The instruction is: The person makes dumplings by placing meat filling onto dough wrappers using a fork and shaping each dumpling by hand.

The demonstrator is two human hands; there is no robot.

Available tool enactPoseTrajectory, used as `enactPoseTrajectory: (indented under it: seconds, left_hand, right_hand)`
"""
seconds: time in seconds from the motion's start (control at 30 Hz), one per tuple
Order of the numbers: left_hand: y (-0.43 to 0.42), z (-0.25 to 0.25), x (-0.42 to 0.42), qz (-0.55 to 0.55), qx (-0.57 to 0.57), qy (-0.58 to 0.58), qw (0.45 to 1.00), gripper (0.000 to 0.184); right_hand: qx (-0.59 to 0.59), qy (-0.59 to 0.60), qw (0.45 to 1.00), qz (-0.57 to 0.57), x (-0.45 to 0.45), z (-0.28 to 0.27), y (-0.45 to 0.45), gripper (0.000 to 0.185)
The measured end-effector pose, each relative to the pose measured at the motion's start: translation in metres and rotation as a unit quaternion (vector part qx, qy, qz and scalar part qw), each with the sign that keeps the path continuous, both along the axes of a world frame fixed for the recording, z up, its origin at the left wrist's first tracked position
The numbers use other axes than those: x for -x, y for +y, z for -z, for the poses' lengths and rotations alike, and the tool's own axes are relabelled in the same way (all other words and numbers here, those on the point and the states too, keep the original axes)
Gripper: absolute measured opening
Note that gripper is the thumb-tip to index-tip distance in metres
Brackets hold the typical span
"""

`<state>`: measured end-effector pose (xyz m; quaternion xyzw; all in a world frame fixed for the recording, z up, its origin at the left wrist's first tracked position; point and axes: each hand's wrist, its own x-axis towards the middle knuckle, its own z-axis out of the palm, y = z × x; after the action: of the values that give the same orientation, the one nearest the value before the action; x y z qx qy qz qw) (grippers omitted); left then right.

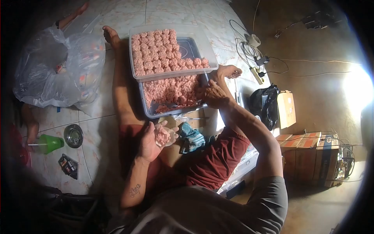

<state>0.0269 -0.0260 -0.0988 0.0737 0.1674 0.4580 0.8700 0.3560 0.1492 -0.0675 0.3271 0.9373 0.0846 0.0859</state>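
Observation:
My left hand (147, 145) is palm up above my lap, its fingers curled round a lump of pink minced mixture (162, 135). Something pale and clear shows under the fingertips, but I cannot make out what it is. My right hand (214, 96) is at the right side of a blue-grey tray (156, 114), fingers apart and touching nothing I can name. Loose pink mince (167, 91) fills much of that tray. Across its far part rests a clear plastic container (175, 73), holding rows of small round pink lumps (154, 50).
A blue striped cloth (191, 138) lies by my lap. At left are a large plastic bag (58, 72), a green cup (51, 144), a metal bowl (73, 135) and another person's foot (32, 130). Cables, a power strip (257, 75), a black bag (264, 105) and cardboard boxes (307, 160) stand right.

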Motion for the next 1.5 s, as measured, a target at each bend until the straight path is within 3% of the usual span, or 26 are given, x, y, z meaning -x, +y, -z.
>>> enactPoseTrajectory:
  seconds: [0.07,0.13,0.17,0.2,0.27,0.37,0.43,0.5,0.53,0.6,0.63,0.67,0.73,0.77,0.83,0.87,0.97,1.07,1.13,1.27,1.33,1.4,1.43,1.5]
  left_hand:
    - [0.000,-0.002,0.000,0.002,-0.008,-0.020,1.000,0.068]
    - [0.001,-0.003,-0.002,-0.004,-0.007,-0.023,1.000,0.071]
    - [0.002,-0.003,-0.004,-0.012,-0.005,-0.027,1.000,0.074]
    - [0.004,0.000,-0.006,-0.012,-0.006,-0.028,1.000,0.074]
    - [0.012,0.007,-0.008,0.031,0.049,-0.247,0.967,0.082]
    - [0.021,-0.027,-0.011,0.014,0.046,-0.138,0.989,0.081]
    - [0.029,-0.023,-0.013,0.013,0.044,-0.126,0.991,0.082]
    - [0.035,-0.016,-0.013,0.003,0.044,-0.115,0.992,0.083]
    - [0.037,-0.024,-0.015,-0.003,0.066,-0.170,0.983,0.084]
    - [0.038,-0.037,-0.019,-0.010,0.087,-0.223,0.971,0.085]
    - [0.038,-0.041,-0.020,-0.009,0.046,-0.183,0.982,0.084]
    - [0.036,-0.042,-0.018,-0.005,0.007,-0.142,0.990,0.084]
    - [0.037,-0.035,-0.011,-0.003,-0.034,-0.088,0.996,0.086]
    - [0.034,-0.034,-0.010,-0.041,0.006,-0.075,0.996,0.089]
    - [0.027,-0.026,-0.009,-0.063,0.041,-0.067,0.995,0.096]
    - [0.026,-0.023,-0.011,-0.033,0.013,-0.088,0.996,0.096]
    - [0.031,-0.025,-0.014,-0.095,0.026,-0.049,0.994,0.088]
    - [0.025,-0.017,-0.004,-0.092,0.023,-0.021,0.995,0.096]
    - [0.029,-0.013,-0.002,-0.071,-0.054,-0.035,0.995,0.095]
    - [0.024,-0.026,-0.004,-0.024,-0.059,-0.005,0.998,0.092]
    - [0.023,-0.035,-0.007,-0.013,-0.063,-0.015,0.998,0.091]
    - [0.019,-0.044,-0.012,-0.014,-0.044,-0.012,0.999,0.093]
    - [0.019,-0.036,-0.012,0.006,-0.059,-0.074,0.995,0.095]
    - [0.016,-0.027,-0.006,0.009,-0.074,-0.050,0.996,0.095]
  right_hand:
    - [0.014,-0.073,0.997,0.021,-0.004,-0.016,0.006,0.012]
    - [0.129,0.064,0.989,0.044,-0.005,-0.055,0.009,0.014]
    - [0.200,0.101,0.962,0.158,0.001,-0.079,0.000,0.015]
    - [0.199,0.101,0.962,0.158,0.002,-0.091,-0.007,0.015]
    - [0.247,0.215,0.933,0.151,-0.005,-0.106,-0.016,0.021]
    - [0.242,0.282,0.916,0.153,0.002,-0.122,-0.045,0.021]
    - [0.202,0.307,0.911,0.186,0.020,-0.132,-0.071,0.019]
    - [0.251,0.358,0.873,0.216,0.051,-0.149,-0.099,0.021]
    - [0.259,0.368,0.864,0.227,0.062,-0.150,-0.112,0.021]
    - [0.256,0.414,0.866,0.110,0.059,-0.088,-0.121,0.028]
    - [0.167,0.392,0.903,0.054,0.071,-0.068,-0.130,0.032]
    - [0.200,0.381,0.900,0.066,0.070,-0.060,-0.135,0.036]
    - [0.143,0.312,0.930,0.131,0.075,-0.079,-0.143,0.037]
    - [0.146,0.317,0.928,0.129,0.080,-0.080,-0.145,0.037]
    - [0.167,0.435,0.869,0.166,0.089,-0.077,-0.157,0.034]
    - [0.157,0.404,0.893,0.122,0.089,-0.059,-0.162,0.031]
    - [0.201,0.376,0.890,0.163,0.096,-0.060,-0.165,0.028]
    - [0.219,0.425,0.854,0.204,0.105,-0.074,-0.176,0.026]
    - [0.166,0.547,0.778,0.259,0.113,-0.071,-0.174,0.022]
    - [0.066,0.559,0.781,0.271,0.114,-0.051,-0.163,0.011]
    - [0.088,0.582,0.765,0.261,0.122,-0.049,-0.163,0.008]
    - [0.058,0.542,0.799,0.254,0.125,-0.022,-0.156,0.005]
    - [0.090,0.536,0.790,0.285,0.124,-0.019,-0.151,0.004]
    - [0.075,0.514,0.798,0.306,0.115,-0.021,-0.145,0.004]
